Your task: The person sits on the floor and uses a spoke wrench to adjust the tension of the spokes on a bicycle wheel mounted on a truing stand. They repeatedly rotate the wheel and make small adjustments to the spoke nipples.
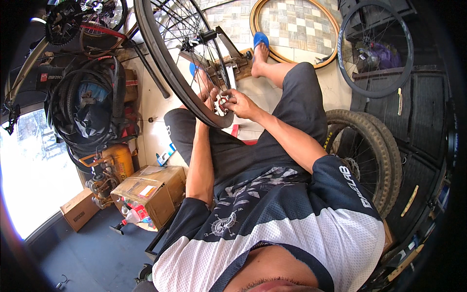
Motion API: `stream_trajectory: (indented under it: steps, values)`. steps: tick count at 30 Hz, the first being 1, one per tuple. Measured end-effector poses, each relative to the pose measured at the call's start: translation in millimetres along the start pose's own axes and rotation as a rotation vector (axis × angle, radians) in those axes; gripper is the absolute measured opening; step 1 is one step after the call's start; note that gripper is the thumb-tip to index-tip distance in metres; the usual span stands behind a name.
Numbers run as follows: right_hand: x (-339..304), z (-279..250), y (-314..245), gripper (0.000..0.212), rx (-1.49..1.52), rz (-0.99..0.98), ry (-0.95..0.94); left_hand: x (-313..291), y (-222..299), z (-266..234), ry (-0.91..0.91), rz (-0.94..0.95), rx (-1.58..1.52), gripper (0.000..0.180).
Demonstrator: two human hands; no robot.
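A bicycle wheel (168, 68) with a black rim and thin spokes stands upright before me, its hub in a metal truing stand (224, 41). Low on the wheel, my right hand (239, 104) pinches a small round reddish spoke wrench (223, 101) against the spokes near the rim. My left hand (212, 99) reaches in from the other side, fingers bent around the spokes just left of the wrench. The rim hides part of its palm and wrist.
A bare tan-edged tyre (334, 27) lies on the floor ahead. Another wheel (343, 58) leans at the right, with knobby tyres (389, 165) by my hip. Left are hanging black tubes (61, 104), an orange compressor (118, 160) and a cardboard box (163, 192).
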State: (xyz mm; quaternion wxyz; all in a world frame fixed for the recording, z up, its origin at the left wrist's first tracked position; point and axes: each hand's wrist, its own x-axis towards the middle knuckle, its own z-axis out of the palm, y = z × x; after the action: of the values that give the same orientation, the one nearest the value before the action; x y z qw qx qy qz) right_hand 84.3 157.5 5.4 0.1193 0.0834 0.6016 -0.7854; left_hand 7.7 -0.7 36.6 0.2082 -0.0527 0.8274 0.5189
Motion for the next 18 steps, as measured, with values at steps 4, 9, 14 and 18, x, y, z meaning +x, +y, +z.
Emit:
stream_trajectory:
  steps: [4,9,14,18]
  values:
    - [0.6,-0.9,1.4,0.037,0.235,0.204,-0.081,9.7,-20.2,-2.5,0.021,0.021,-0.165,0.053]
    - [0.1,3.0,-3.1,0.03,0.296,0.226,-0.118,30.8,-61.8,-3.3,-0.145,0.455,-0.004,0.029]
    - [-4.4,-17.2,-17.6,0.028,0.065,0.172,0.077,30.1,-64.7,16.1,-0.226,0.069,-0.236,0.024]
    - [9.5,-34.4,0.6,0.032,-0.077,0.044,0.17,24.1,-57.7,11.4,-0.186,0.044,-0.25,0.026]
